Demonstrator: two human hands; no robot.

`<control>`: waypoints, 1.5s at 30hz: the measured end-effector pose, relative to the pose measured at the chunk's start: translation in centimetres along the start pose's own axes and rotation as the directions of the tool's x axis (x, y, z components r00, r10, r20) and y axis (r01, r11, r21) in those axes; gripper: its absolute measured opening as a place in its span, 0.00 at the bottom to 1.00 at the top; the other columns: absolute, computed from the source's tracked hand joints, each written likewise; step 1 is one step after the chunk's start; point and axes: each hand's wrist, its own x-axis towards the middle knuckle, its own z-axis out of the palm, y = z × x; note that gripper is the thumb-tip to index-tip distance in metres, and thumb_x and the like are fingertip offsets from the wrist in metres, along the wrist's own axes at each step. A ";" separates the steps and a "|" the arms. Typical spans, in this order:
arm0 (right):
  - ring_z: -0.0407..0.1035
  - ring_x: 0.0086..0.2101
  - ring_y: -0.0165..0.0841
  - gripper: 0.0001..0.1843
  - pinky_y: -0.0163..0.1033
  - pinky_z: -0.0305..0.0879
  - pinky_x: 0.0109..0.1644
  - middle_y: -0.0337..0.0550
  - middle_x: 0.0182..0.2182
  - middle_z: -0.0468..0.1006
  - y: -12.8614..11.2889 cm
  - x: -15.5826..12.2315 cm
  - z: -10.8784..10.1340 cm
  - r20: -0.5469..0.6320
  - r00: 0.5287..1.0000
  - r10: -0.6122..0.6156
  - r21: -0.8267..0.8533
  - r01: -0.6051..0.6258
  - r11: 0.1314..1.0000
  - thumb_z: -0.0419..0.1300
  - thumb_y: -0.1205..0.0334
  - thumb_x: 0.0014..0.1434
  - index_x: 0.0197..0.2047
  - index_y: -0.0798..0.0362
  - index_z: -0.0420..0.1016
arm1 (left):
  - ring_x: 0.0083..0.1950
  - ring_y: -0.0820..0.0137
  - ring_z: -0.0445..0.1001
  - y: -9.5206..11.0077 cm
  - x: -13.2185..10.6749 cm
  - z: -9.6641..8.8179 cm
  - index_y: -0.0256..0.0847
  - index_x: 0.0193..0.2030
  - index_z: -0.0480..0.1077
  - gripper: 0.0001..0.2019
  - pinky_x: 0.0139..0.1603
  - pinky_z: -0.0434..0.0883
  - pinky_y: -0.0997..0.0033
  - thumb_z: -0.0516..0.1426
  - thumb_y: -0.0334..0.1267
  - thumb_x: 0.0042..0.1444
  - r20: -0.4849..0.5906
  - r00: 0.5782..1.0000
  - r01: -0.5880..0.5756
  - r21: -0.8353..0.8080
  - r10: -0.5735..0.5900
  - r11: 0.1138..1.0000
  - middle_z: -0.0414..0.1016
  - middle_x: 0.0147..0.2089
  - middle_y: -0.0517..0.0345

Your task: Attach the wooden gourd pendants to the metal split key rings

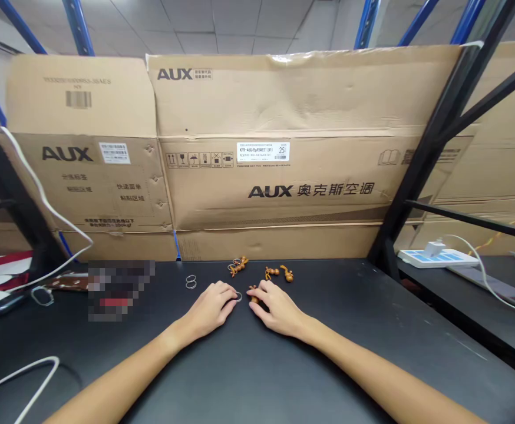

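Note:
My left hand (213, 307) rests low over the black tabletop, with fingers curled and thumb and fingertips closed on a metal key ring (239, 297). Facing it, my right hand (277, 308) pinches a small brown wooden gourd pendant (253, 295), partly hidden by the fingers. Two more loose gourd pendants with yellow-orange cords lie beyond my right hand, one on its side (273, 271) and one farther right (289, 275). Behind my hands sits a gourd pendant with a ring (238, 267). Left of my left hand lie two metal rings (191, 281), touching or overlapping.
Large AUX cardboard boxes (310, 112) stand behind the black table (222, 377). A white cable (40, 371) runs over the left front. Glasses (42, 295) and a blurred-out item (118, 288) lie left. A white power strip (438, 257) sits right, past a black rack post (416, 153).

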 end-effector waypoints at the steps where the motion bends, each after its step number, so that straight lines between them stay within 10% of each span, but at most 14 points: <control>1: 0.66 0.39 0.36 0.14 0.40 0.63 0.46 0.46 0.39 0.72 0.0 0.0 -0.1 0.006 0.999 -0.033 0.015 0.033 0.999 0.52 0.63 0.62 0.50 0.51 0.72 | 0.46 0.65 0.71 0.0 0.0 0.0 0.43 0.45 0.73 0.11 0.50 0.68 0.62 0.50 0.36 0.63 -0.001 1.000 0.004 0.006 -0.004 1.000 0.75 0.45 0.54; 34: 0.66 0.39 0.37 0.13 0.42 0.67 0.44 0.46 0.38 0.71 1.5 -0.1 1.2 -0.128 0.986 0.110 0.125 -0.094 0.988 0.56 0.71 0.51 0.42 0.53 0.68 | 0.38 0.66 0.67 0.4 0.2 -0.1 0.39 0.37 0.71 0.12 0.39 0.67 0.68 0.47 0.34 0.66 0.094 0.990 -0.120 0.123 0.109 0.985 0.69 0.35 0.53; 45: 0.67 0.38 0.35 0.11 0.42 0.67 0.44 0.45 0.36 0.72 1.3 -0.1 0.7 -0.139 0.988 -0.063 0.254 0.097 0.962 0.51 0.75 0.59 0.40 0.52 0.68 | 0.38 0.67 0.66 0.7 0.3 -0.7 0.40 0.36 0.64 0.08 0.40 0.67 0.69 0.46 0.34 0.65 0.130 0.991 -0.026 -0.020 0.028 0.999 0.65 0.39 0.54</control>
